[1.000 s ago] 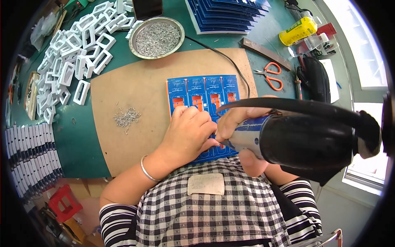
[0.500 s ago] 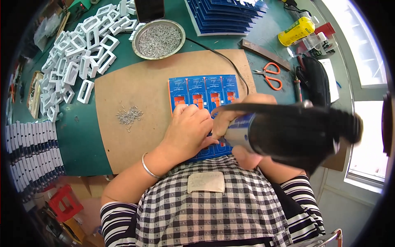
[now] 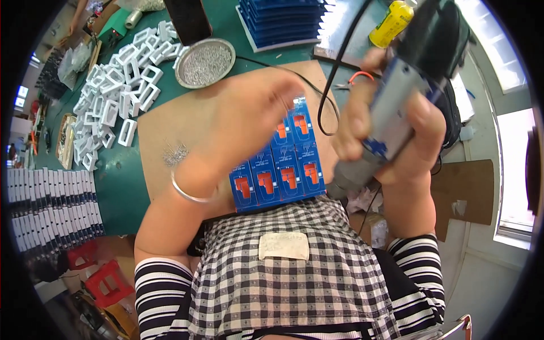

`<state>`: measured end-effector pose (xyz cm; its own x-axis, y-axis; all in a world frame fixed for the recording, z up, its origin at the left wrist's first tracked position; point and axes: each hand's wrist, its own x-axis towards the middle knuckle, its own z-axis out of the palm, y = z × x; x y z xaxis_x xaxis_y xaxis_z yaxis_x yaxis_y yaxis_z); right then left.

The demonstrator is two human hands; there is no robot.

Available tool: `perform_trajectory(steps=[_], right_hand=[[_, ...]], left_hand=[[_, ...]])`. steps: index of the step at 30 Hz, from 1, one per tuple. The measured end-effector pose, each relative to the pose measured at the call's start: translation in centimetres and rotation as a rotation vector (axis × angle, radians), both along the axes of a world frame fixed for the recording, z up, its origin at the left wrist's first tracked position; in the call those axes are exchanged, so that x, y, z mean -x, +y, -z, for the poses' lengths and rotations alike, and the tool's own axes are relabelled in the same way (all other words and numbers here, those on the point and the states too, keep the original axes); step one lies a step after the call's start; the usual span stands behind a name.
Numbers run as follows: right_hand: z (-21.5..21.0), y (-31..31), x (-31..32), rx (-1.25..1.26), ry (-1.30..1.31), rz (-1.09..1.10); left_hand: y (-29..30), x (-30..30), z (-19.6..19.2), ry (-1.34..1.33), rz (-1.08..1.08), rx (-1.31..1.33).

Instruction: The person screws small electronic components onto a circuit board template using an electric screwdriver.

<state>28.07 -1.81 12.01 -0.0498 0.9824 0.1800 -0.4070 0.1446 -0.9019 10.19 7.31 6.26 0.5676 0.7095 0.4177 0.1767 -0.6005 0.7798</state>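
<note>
A blue circuit-board panel (image 3: 300,152) lies on the brown board in front of me, orange showing through its cut-outs. My right hand (image 3: 391,122) is wrapped round a black and grey corded electric screwdriver (image 3: 395,102), lifted to the right of the panel. The tool is tilted, its grey nose down toward the panel's near right corner; the tip is hard to make out. My left hand (image 3: 249,113) is over the panel's far left part and hides it. Motion smears its fingers, so I cannot see whether they hold anything. Loose screws (image 3: 174,154) lie left of the panel.
A round metal dish of screws (image 3: 205,63) stands at the back beside a dark phone (image 3: 187,20). White frames (image 3: 116,93) are heaped at left, above rows of finished-looking units (image 3: 54,195). Stacked blue panels (image 3: 277,25), scissors (image 3: 358,78) and a yellow bottle (image 3: 392,24) lie beyond.
My right hand has raised the electric screwdriver off the panel and tilted it, nose toward me. My left hand has moved from the panel's middle to its far edge.
</note>
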Motion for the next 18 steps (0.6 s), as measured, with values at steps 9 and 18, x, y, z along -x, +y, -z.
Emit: perform_trajectory(steps=[9, 18], right_hand=[[1.6, -3.3, -3.7, 0.111, 0.364, 0.122], [2.1, -3.8, -5.5, 0.146, 0.013, 0.228]], left_hand=[[-0.7, -4.4, -3.0, -0.11, 0.191, 0.163], [-5.2, -2.7, 1.0, 0.13, 0.367, 0.173]])
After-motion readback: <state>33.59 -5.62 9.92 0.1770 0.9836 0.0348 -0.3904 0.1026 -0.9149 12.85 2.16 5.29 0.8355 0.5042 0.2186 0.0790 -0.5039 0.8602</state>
